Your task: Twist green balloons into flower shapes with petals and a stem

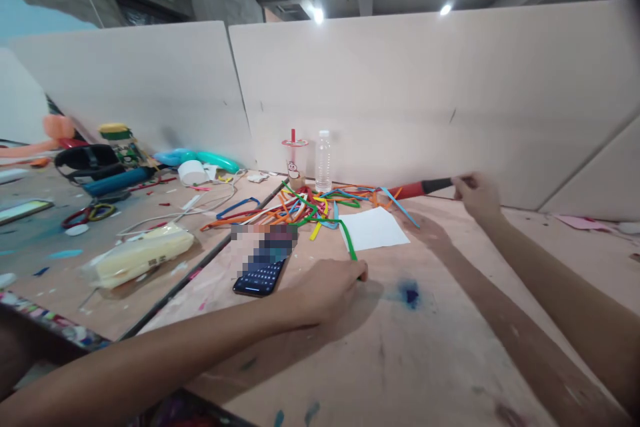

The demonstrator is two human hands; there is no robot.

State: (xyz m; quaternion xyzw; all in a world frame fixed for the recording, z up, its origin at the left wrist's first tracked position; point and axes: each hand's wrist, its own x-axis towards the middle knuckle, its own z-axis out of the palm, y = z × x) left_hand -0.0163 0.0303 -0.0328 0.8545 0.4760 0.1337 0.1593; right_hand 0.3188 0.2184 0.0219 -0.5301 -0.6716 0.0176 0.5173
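My left hand (333, 290) lies low over the table, its fingers closed on one end of a flat green balloon (353, 248), the long thin kind. The strip runs back over a white sheet of paper (383, 232) toward a loose heap of uninflated long balloons (305, 207) in many colours. At the right, my slightly blurred right hand (475, 193) grips the black end of what looks like a red and black balloon pump (413, 189). The red part of the pump points left, to the edge of the heap.
A phone (257, 280) with its screen lit lies left of the paper. Behind the heap stand a clear bottle (323, 160) and a plastic cup with a red straw (296, 167). A pack of tissues (143, 257) rests across the table seam. White panels (400, 93) close off the back.
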